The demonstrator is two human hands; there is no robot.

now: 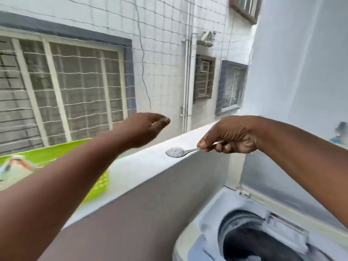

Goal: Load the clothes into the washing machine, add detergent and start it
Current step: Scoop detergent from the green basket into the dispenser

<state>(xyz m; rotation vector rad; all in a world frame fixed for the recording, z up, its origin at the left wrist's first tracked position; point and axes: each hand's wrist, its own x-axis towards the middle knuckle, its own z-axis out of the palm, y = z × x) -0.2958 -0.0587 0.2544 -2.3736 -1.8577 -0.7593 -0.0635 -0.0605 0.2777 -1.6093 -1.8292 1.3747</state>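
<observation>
Up at chest level, the right hand (230, 137) curls its fingers round the handle of a metal spoon (190, 150), thumb pressed along the top. From that grip the spoon runs roughly level, its bowl pointing toward the left hand (146, 129) and heaped with white detergent powder (175, 152). That left hand hovers beside it, fingers relaxed, holding nothing. Below the grip, the washing machine (243, 230) stands lid-up, dark clothes (252, 245) in the drum
</observation>
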